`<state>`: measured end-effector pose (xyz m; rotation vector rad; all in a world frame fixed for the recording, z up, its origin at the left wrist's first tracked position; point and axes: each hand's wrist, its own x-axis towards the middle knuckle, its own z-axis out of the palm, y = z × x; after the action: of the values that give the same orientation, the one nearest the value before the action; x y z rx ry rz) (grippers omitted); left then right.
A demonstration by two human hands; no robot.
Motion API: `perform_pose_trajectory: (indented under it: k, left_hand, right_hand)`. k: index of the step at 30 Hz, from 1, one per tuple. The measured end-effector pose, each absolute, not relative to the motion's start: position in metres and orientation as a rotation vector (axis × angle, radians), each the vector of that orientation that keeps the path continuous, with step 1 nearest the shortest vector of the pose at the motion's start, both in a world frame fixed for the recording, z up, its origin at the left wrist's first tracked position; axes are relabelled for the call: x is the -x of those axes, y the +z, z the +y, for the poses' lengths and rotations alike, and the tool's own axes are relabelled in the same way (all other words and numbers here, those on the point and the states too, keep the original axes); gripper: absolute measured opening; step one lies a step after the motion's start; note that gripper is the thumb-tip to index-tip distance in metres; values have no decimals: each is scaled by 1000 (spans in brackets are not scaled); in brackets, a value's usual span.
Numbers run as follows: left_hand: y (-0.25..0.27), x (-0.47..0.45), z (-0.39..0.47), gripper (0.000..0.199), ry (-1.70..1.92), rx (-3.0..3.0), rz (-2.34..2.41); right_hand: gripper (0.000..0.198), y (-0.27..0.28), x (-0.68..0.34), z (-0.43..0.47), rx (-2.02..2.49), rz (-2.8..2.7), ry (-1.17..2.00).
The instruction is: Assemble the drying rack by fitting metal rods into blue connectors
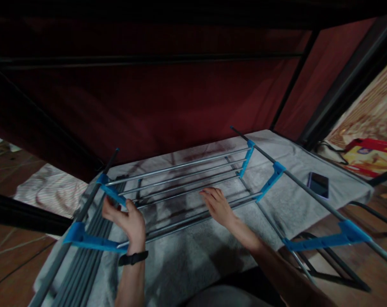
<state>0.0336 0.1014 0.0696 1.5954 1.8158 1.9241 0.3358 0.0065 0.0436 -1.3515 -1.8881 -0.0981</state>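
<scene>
A rack of grey metal tubes and blue plastic brackets stands over a table covered with a grey cloth. At the left side, my left hand (126, 217), with a dark wristband, is closed around the lower end of a blue bracket (112, 191); its thumb and fingers lie on either side. My right hand (217, 205) is over the middle of the rack, fingers drawn together beside a thin metal rod (174, 197). Whether anything is between those fingertips is hidden. Metal rods (180, 165) span from the left brackets to a blue bracket (246, 158) on the right.
Several loose grey tubes (85, 264) lie along the table's left side. A phone (319, 185) rests on the cloth (296, 157) at the right. Beyond is a red panel (168, 106). A red and yellow package (372, 155) and a black metal frame (337, 268) are at the right.
</scene>
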Motion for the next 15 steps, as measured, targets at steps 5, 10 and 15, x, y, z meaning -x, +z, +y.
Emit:
perform_pose_trajectory:
  k: [5,10,15]
  left_hand:
    - [42,-54,33,31,1525,-2190,1594]
    - [23,-50,1,31,1168,-2768,1345]
    - [25,-43,-5,26,942,-2813,1501]
  right_hand:
    - [30,21,-365,-42,1440,-1933,-115]
    - [31,18,-375,-52,1501,-2008,-166]
    - [27,16,-375,-46,1584,-2055,-189]
